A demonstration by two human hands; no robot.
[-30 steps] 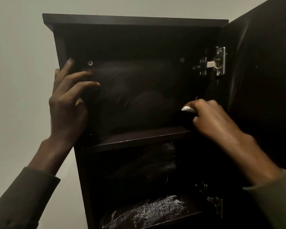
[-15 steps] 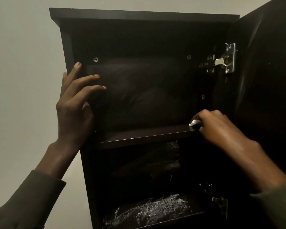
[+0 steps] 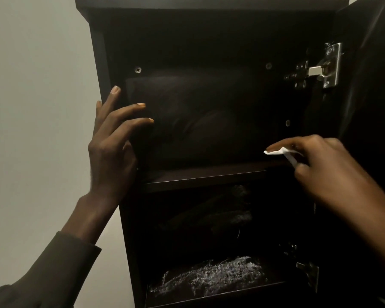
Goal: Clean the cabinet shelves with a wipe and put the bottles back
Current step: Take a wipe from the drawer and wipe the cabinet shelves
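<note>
A dark wooden cabinet (image 3: 99,52) stands open in front of me. Its upper shelf (image 3: 205,177) crosses the middle of the view and carries no bottles. My right hand (image 3: 320,167) pinches a small white wipe (image 3: 280,153) just above the shelf's right end. My left hand (image 3: 113,141) rests with spread fingers against the cabinet's left side wall, at the upper compartment. No bottles are in view.
The cabinet door (image 3: 373,107) hangs open at the right on a metal hinge (image 3: 322,67). On the lower shelf (image 3: 209,292) lies a crinkled, shiny dark bag (image 3: 209,274). A plain pale wall (image 3: 31,107) fills the left.
My right hand dropped with the wipe to the shelf's right end, then lifted slightly and shifted left. The view has drawn closer to the cabinet. My left hand has kept its place on the side wall.
</note>
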